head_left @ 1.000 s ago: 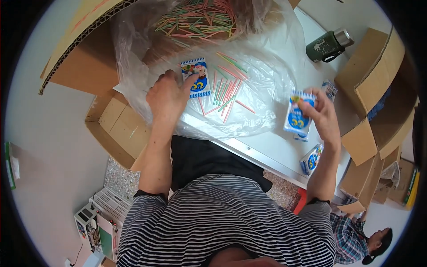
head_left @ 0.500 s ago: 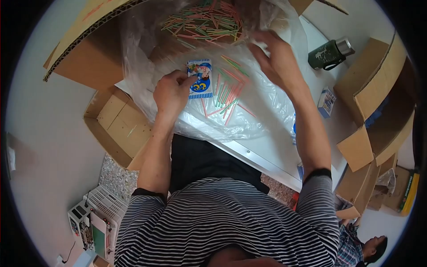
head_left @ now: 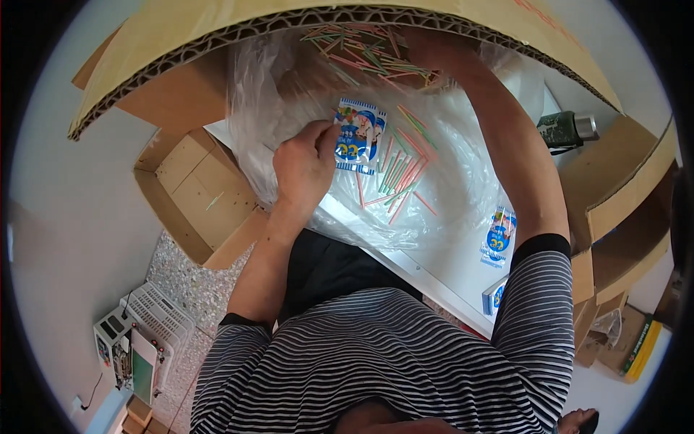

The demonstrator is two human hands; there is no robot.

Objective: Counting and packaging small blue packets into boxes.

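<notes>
My left hand (head_left: 306, 160) pinches the edge of a small blue-and-white printed packet (head_left: 354, 137), and a second one seems to lie overlapped with it. Both are over the clear plastic sheet (head_left: 463, 170). Just right of the packets, a loose bunch of thin pink, green and yellowish sticks (head_left: 401, 173) lies on that sheet. My right hand (head_left: 439, 52) reaches into the large cardboard box, at the right side of a heap of similar sticks (head_left: 361, 54). Shadow and the box flap hide its fingers.
The box's flap (head_left: 347, 16) arches over the work. Left stands a shallow cardboard box (head_left: 199, 192). On the white table (head_left: 394, 257) at right are more packets (head_left: 499, 235) and a small packet stack (head_left: 494, 296). A green flask (head_left: 567, 130) and open cartons (head_left: 614, 177) stand beyond.
My right hand has gone from above the sheet into the box by the stick heap. My left hand stays on the packet. The view has shifted, and the box flap now covers more.
</notes>
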